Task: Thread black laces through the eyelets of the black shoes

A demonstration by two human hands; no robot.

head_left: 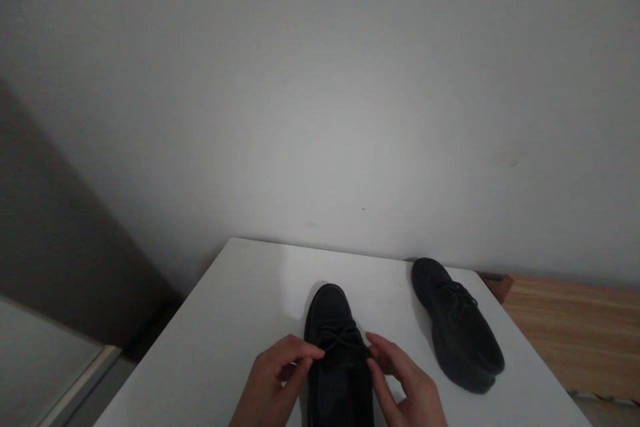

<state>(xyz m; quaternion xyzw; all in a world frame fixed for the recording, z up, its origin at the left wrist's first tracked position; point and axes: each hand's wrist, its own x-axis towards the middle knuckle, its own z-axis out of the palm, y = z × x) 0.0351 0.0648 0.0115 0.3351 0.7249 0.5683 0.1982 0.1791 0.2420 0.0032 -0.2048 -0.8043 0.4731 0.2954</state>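
Note:
A black lace-up shoe (331, 307) stands on the white table in front of me, its toe pointing toward the wall. Across its front, a black shoelace (341, 335) is tied in what looks like a bow. At the left side of the bow, my left hand (281, 373) pinches the lace between thumb and index finger. On the opposite side, my right hand (403, 380) is closed at the shoe's edge, thumb and index finger around the dark lace there. The lace ends within both pinches are hard to see. The shoe's heel runs out of view below.
To the right, a second black shoe (457, 330) rests on the white table (250, 300), its laces tied. A grey-white wall (330, 113) rises behind the table's far edge. Beyond the right edge lies a wood-grained surface (570, 327). A pale panel (45, 360) is at lower left.

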